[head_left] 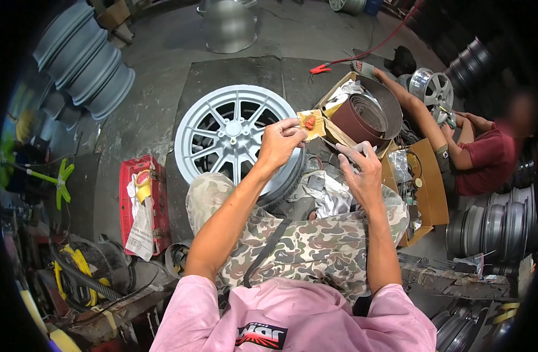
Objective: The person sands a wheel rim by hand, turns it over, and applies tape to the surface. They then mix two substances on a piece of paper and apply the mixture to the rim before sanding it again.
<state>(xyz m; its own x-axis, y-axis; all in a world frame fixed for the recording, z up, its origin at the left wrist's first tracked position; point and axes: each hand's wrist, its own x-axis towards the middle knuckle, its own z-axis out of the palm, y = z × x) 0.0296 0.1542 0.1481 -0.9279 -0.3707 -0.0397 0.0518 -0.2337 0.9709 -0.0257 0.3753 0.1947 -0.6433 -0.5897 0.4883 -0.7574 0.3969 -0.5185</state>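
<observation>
My left hand [282, 144] pinches a small yellow card [317, 125] by its edge, above the right side of a grey spoked wheel [192, 130]. A dab of orange-red paste [309, 122] sits on the card. My right hand [362, 171] is raised to the right of the card, thumb and fingers apart, with nothing plainly held in it. The wheel lies face up on a dark mat in front of my knees; a tyre edge or dark rim shows beneath it on the right.
A red toolbox [124, 205] with tape and newspaper stands at left. Rolled brown abrasive sheet [354, 111] sits in a carton; another cardboard box [434, 182] is beside my right knee. A co-worker in a maroon shirt [486, 161] handles a wheel at right. Stacked rims [87, 58] stand at far left.
</observation>
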